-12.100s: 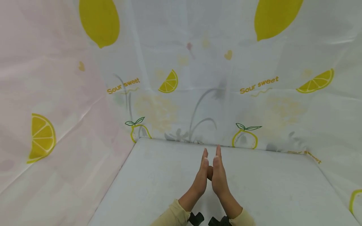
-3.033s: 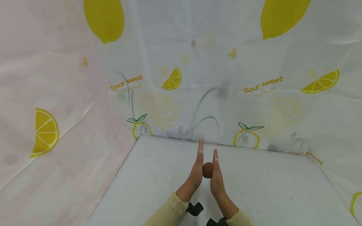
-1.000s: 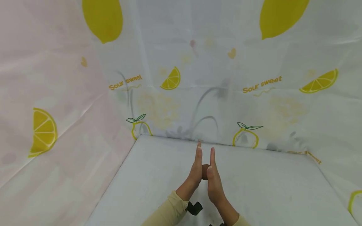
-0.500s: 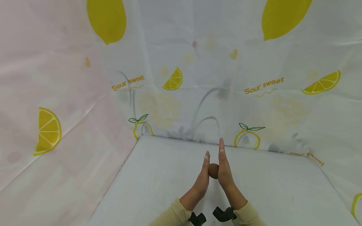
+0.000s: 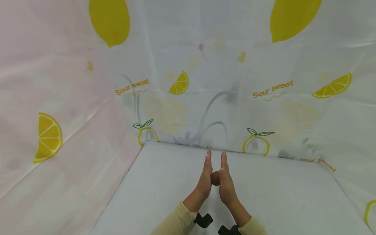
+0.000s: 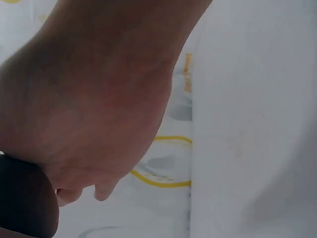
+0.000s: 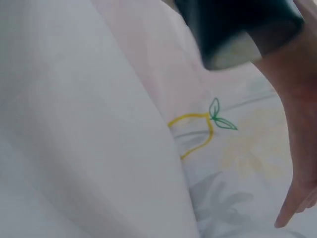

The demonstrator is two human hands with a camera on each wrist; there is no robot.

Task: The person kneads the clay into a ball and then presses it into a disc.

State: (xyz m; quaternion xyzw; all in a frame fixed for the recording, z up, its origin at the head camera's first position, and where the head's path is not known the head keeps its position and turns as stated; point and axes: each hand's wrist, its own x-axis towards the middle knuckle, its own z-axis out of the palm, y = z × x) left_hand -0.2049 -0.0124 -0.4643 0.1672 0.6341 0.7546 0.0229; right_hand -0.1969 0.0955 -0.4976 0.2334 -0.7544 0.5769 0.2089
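A small brown, clay-like ball (image 5: 215,178) sits between the two palms in the head view, above the white table (image 5: 279,192). My left hand (image 5: 204,183) touches its left side, palm turned inward and fingers straight, pointing away from me. Against the right side of the ball lies the palm of my right hand (image 5: 227,187), its fingers also straight. Fingertips of both hands stand apart. Part of the ball is covered by the right hand. Neither wrist view shows the ball; each shows only part of a hand and a dark wrist device.
Dark wrist devices (image 5: 204,221) hang inside the beige sleeves (image 5: 176,219). A lemon-printed sheet (image 5: 217,75) rises behind the table's back edge, and a pinkish sheet (image 5: 76,137) lines the left side. Bare white tabletop surrounds the hands.
The hands keep sliding back and forth against each other around the ball. Since half a second ago, the right hand has drawn back, the left has gone forward, and all shifted slightly left.
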